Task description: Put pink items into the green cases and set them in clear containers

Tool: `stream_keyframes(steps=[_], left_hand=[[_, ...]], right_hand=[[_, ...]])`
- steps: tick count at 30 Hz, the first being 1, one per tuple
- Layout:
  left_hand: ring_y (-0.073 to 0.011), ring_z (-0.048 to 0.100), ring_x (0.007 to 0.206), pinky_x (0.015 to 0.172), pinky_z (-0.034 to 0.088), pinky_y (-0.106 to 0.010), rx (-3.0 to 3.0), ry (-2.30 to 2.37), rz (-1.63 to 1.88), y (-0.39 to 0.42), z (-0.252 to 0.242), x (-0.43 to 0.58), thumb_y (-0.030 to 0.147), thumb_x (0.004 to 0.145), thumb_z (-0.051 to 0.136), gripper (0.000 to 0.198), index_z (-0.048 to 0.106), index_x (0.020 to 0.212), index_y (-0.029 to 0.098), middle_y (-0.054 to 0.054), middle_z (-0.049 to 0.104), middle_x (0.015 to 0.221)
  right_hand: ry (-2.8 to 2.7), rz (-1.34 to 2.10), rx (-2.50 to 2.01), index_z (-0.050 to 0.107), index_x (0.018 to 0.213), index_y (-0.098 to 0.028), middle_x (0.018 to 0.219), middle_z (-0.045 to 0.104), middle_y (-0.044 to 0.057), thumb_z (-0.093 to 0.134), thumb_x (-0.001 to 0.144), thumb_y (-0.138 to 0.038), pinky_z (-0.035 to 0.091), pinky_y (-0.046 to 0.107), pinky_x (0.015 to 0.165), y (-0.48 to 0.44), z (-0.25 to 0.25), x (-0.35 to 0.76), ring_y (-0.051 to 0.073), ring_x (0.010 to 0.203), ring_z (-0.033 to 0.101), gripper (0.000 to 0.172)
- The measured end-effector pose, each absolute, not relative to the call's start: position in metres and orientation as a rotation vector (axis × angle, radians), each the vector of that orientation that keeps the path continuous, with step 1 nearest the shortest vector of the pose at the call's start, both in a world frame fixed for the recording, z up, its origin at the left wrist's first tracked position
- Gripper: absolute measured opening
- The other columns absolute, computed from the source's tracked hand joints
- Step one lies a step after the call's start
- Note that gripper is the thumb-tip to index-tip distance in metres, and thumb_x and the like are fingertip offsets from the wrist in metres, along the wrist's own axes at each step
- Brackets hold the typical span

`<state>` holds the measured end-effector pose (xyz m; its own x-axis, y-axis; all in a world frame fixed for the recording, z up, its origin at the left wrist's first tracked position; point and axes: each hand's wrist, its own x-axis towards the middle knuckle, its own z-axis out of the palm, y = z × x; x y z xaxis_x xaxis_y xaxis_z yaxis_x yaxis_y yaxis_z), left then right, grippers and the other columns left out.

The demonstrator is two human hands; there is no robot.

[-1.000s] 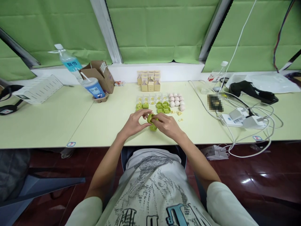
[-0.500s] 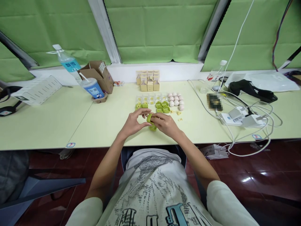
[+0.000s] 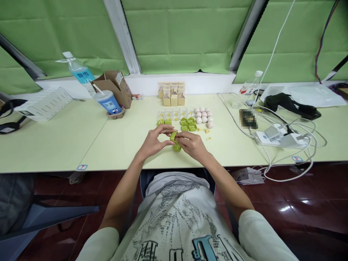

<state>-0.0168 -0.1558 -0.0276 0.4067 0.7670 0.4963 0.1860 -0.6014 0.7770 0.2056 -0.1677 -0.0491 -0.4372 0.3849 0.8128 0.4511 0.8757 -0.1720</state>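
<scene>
Between my two hands a small olive-green plastic case part (image 3: 173, 136), hollow like a cup, is held up on its side. My left hand (image 3: 154, 142) curves round it with the thumb below and the fingers above. From the other side, the fingers of my right hand (image 3: 192, 145) press at its opening; their tips are hidden. Just below, another green case part (image 3: 177, 148) rests on the table. Beyond my hands lie several green case parts (image 3: 188, 124), small yellow rings (image 3: 207, 131), clear plastic pieces (image 3: 176, 114) with yellow inside, and pale pink balls (image 3: 204, 116).
Small tan cardboard boxes (image 3: 174, 98) stand at the wall. A blue cup (image 3: 108, 103), a brown carton (image 3: 116, 87) and a water bottle (image 3: 81, 74) are on the left. To the right, white cables (image 3: 312, 145) tangle round a power strip (image 3: 268, 138).
My hands stay in almost the same place with the green case part between them. My left fingers shift slightly over its top, and the view moves a little.
</scene>
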Motion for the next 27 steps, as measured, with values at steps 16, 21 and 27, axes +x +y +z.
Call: stream_keyframes(steps=[16,21,27], left_hand=[[-0.0207,0.078,0.103,0.096,0.064,-0.036,1.974,0.813,1.410,-0.156,-0.028,-0.009,0.050,0.086,0.091,0.049,0.073,0.122,0.021,-0.010,0.080,0.119],[-0.0171,0.077,0.099,0.095,0.065,-0.035,1.880,0.725,1.480,-0.156,-0.036,0.003,0.047,0.093,0.085,0.042,0.068,0.123,0.022,-0.012,0.075,0.131],[-0.0152,0.071,0.086,0.080,0.061,-0.030,2.269,0.763,1.572,-0.163,-0.028,0.004,0.033,0.104,0.073,0.014,0.071,0.110,0.021,-0.005,0.073,0.102]], right_hand=[[-1.828,0.767,-0.681,0.072,0.145,-0.035,0.142,0.071,0.008,0.084,0.095,-0.048,0.072,0.036,0.085,-0.175,-0.020,0.217,0.023,0.117,0.074,0.053],[-1.560,1.051,-0.745,0.077,0.128,-0.031,0.132,0.073,0.007,0.087,0.090,-0.052,0.070,0.041,0.094,-0.171,-0.025,0.217,0.024,0.112,0.076,0.044],[-1.430,1.355,-0.678,0.072,0.127,-0.031,0.121,0.075,0.005,0.081,0.095,-0.051,0.071,0.043,0.084,-0.173,-0.022,0.221,0.022,0.089,0.080,0.038]])
